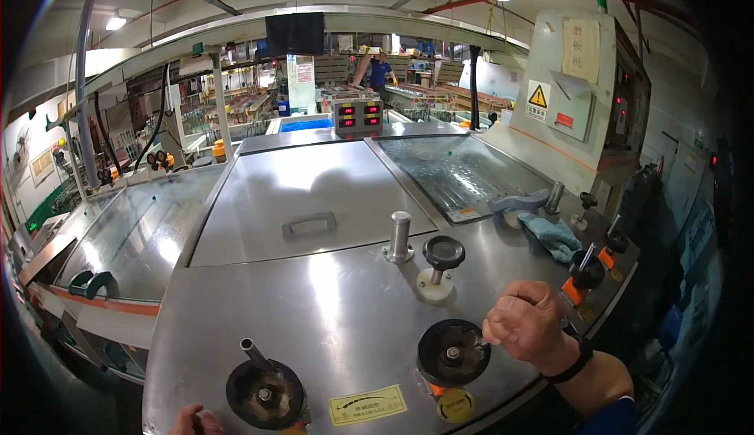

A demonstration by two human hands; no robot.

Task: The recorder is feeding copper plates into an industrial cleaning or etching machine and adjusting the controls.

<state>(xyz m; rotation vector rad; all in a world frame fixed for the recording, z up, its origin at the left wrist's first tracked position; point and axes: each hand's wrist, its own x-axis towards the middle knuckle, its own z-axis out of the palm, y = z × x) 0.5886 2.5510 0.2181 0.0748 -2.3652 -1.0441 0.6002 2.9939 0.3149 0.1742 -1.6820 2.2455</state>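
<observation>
My right hand (525, 321) is closed in a fist at the right rim of a black handwheel (440, 354). Its fingers wrap round the wheel's crank handle, which they hide almost wholly. At the lower edge only the fingertips of my left hand (195, 421) show, so its grip is unclear. It is nearest to a second black handwheel (265, 415), whose bare metal crank handle (255, 354) sticks up. Both wheels sit on a brushed steel machine top (338, 317), with a yellow label (367, 405) between them.
A black knob (444, 253) and a metal post (400, 235) rise beyond the wheels. Further right are a blue cloth (550, 236) and smaller handwheels (587, 268). A steel lid (314, 191) with a handle lies ahead, beside a glass cover (463, 169). Far off stands another person (380, 72).
</observation>
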